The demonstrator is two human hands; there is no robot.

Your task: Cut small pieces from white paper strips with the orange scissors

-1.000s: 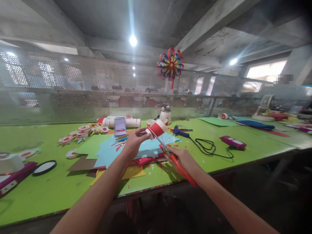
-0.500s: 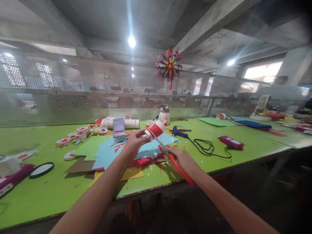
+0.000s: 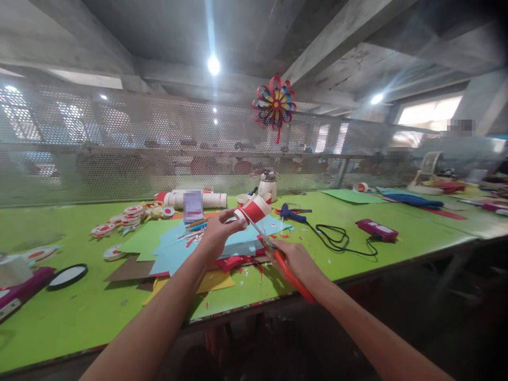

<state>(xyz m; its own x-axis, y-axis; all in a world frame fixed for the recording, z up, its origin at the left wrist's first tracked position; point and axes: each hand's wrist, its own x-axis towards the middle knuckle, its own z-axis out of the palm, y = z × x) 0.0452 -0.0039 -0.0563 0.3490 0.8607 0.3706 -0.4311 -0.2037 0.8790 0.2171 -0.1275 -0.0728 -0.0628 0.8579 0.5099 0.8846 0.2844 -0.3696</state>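
Note:
My left hand (image 3: pixel 223 228) grips a red and white paper cup (image 3: pixel 256 210), tilted on its side above the green table. Closed round the orange handles of a pair of scissors (image 3: pixel 291 275) is my right hand (image 3: pixel 298 260). The blades point up and left and meet the cup near its base; whether they are cutting into it I cannot make out. Beneath both hands lie sheets of light blue paper (image 3: pixel 244 244), with red scraps (image 3: pixel 234 263) and small white and red snippets strewn near the table edge.
A blue glue gun (image 3: pixel 291 213) with a black cord lies right of the cup, near a purple box (image 3: pixel 377 230). A white bottle (image 3: pixel 268 186) stands behind. Red and white discs (image 3: pixel 134 212) pile up at left, beside rolled tubes (image 3: pixel 214 200). A paper flower (image 3: pixel 275 103) hangs before the mesh.
Almost nothing differs. The cup, scissors and both hands keep nearly the same place, with only a very slight shift of the view.

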